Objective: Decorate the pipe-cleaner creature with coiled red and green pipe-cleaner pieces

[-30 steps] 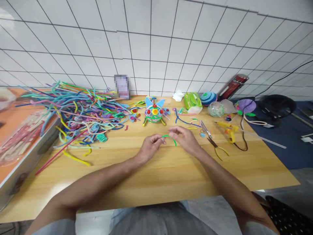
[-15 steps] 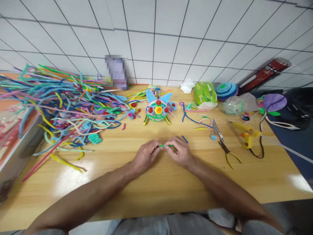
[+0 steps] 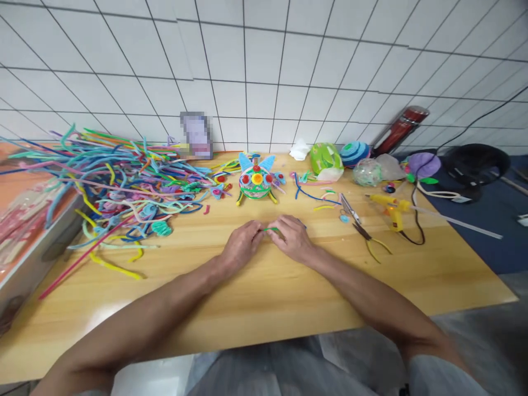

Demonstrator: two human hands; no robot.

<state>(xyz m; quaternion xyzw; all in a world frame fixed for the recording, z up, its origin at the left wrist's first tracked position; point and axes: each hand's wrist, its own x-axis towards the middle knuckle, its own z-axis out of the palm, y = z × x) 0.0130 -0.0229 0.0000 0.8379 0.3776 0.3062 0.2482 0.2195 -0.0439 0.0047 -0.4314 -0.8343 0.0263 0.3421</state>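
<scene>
I'd call this a craft workspace; whether it belongs to a workshop or a home, I can't tell from my end. A toy (image 3: 256, 186) of bright fuzzy stems stands on a wooden desk (image 3: 264, 308), and behind the toy I see a white tiled wall (image 3: 223, 60). Left of the toy sprawls a heap of coloured pipe cleaners (image 3: 136, 181). To its right I make out scissors (image 3: 348, 208), pliers (image 3: 363, 231) and a yellow glue gun (image 3: 391, 209), all gear for handwork. In front of it, fingers (image 3: 284, 224) pinch a short green strip (image 3: 270, 229).
</scene>
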